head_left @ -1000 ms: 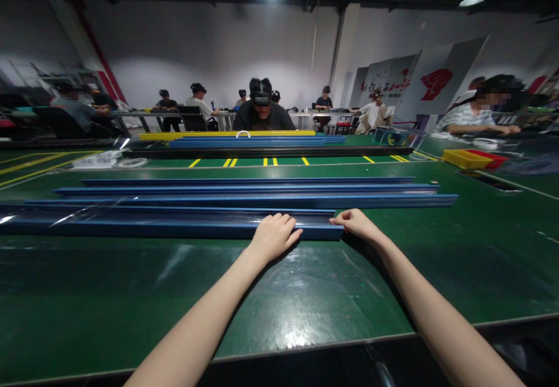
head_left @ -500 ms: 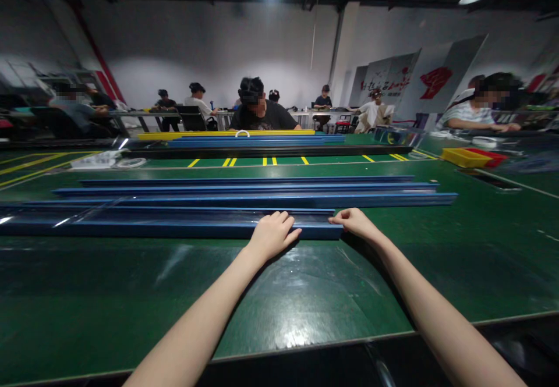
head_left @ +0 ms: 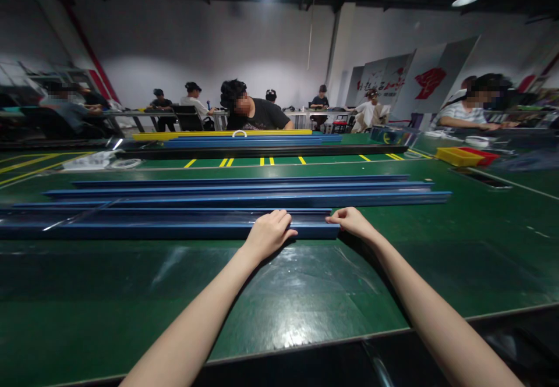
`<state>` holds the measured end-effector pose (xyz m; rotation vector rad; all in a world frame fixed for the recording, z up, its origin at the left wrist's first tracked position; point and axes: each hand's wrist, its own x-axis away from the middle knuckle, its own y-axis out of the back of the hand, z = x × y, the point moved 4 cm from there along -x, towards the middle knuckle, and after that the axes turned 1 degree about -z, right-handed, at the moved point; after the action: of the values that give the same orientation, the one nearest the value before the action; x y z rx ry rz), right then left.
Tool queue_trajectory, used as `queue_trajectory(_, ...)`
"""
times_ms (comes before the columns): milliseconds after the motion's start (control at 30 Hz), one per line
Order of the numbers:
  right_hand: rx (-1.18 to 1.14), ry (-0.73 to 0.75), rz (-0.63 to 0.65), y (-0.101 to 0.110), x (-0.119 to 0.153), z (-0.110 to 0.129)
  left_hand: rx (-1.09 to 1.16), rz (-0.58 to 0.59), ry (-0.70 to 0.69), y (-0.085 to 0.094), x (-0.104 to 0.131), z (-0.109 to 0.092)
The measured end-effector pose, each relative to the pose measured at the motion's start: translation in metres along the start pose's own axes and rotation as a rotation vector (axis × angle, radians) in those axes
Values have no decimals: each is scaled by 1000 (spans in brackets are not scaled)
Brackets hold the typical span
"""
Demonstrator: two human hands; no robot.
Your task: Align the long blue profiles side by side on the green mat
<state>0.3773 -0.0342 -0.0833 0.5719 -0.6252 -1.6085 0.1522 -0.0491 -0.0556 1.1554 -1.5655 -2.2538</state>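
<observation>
A long blue channel-shaped profile (head_left: 166,231) lies across the green table in front of me, its right end near the middle of the view. My left hand (head_left: 268,234) is closed over it a little short of that end, fingers reaching into the channel and thumb along the near wall. Clear, shiny plastic (head_left: 218,217) shows inside the channel. At the open right end, my right hand (head_left: 353,222) is closed in a pinch. Whatever lies between those fingertips is too small to make out.
Behind it lie several more blue profiles (head_left: 371,198). Farther back are a black profile (head_left: 262,152), a yellow bar (head_left: 183,135) and a co-worker (head_left: 262,113). A yellow tray (head_left: 458,156) and a dark flat object (head_left: 480,178) are at right. Clear sheet covers the near tabletop (head_left: 271,299).
The whole view has shifted slightly, so things sit a little farther left. Both hands keep their places on the profile. The co-worker opposite has leaned to the left.
</observation>
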Motion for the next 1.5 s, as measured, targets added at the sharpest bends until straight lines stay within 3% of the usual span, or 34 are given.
queue_trajectory(233,7,4,9,0,0,1,-20,-21,31,7,-1,-2)
queue_trajectory(833,0,-12,21,-1,2,5,76,17,137,1,2,3)
queue_trajectory(1500,138,86,-12,1,3,7,15,31,103,-1,2,-2)
